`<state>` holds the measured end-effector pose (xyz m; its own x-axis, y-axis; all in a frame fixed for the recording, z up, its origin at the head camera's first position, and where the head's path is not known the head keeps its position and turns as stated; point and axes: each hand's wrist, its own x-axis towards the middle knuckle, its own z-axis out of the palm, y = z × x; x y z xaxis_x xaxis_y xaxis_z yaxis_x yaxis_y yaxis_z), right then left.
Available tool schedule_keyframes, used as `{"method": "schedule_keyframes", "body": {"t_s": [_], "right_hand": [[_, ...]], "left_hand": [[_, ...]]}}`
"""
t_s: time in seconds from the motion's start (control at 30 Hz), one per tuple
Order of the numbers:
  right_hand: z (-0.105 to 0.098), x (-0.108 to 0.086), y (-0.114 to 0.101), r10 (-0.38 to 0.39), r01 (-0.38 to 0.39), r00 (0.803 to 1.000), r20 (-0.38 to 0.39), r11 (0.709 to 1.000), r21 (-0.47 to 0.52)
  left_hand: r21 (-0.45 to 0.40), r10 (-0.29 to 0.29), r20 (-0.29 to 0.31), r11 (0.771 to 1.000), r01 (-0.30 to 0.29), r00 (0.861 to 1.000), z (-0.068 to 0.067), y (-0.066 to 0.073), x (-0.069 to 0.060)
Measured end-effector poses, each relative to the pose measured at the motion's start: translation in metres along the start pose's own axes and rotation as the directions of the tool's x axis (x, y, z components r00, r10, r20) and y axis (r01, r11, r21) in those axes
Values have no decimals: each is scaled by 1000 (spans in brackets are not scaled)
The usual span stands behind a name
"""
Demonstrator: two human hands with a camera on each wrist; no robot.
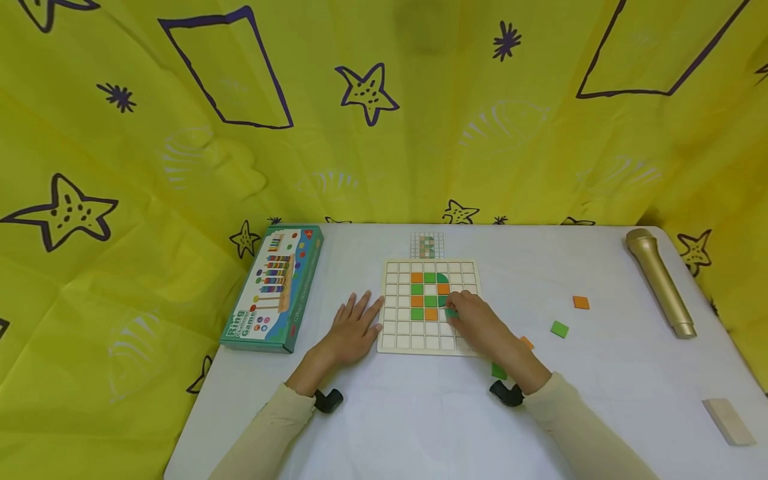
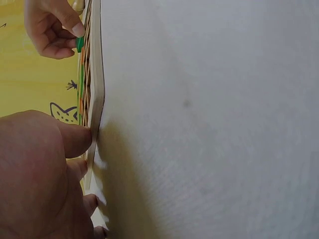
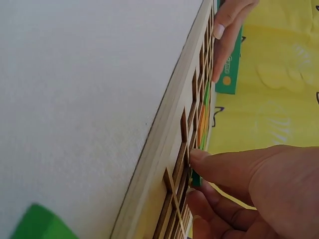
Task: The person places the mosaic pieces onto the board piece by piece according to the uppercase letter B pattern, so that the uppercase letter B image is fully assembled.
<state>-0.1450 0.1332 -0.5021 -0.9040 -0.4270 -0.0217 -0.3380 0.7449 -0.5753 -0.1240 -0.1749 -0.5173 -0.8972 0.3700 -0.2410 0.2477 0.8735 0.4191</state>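
Observation:
A pale wooden grid board [image 1: 405,343] lies on the table with orange, green and dark green pieces in its middle cells. My left hand [image 1: 353,333] rests spread at the board's left edge, thumb and fingers touching the rim in the left wrist view. My right hand [image 1: 474,323] is over the right part of the board, pinching a dark green piece [image 3: 196,178] between thumb and fingers, low against the grid. A small printed pattern card [image 1: 427,245] lies just behind the board.
Loose tiles lie right of the board: an orange one [image 1: 581,303], a green one [image 1: 560,329], and others beside the right forearm. A green game box [image 1: 273,287] stands left; a gold microphone [image 1: 660,283] and a wooden block [image 1: 729,421] lie at the right.

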Motion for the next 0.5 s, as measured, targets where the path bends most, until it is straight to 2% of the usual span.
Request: {"method": "schedule_keyframes", "body": {"t_s": [0.2,0.33,0.5], "right_hand": [[3,2,-2,-29,29,1000,8,999,20],[4,4,-1,-44,44,999,16,999,5],[3,4,-1,-53,53,999,7,998,-14]], "left_hand": [[1,2,-1,1000,-2,1000,0,0,-1],[-9,15,-17,1000,-16,1000,0,0,-1],[1,7,-3,1000,-7,1000,-1,2,-1]]}}
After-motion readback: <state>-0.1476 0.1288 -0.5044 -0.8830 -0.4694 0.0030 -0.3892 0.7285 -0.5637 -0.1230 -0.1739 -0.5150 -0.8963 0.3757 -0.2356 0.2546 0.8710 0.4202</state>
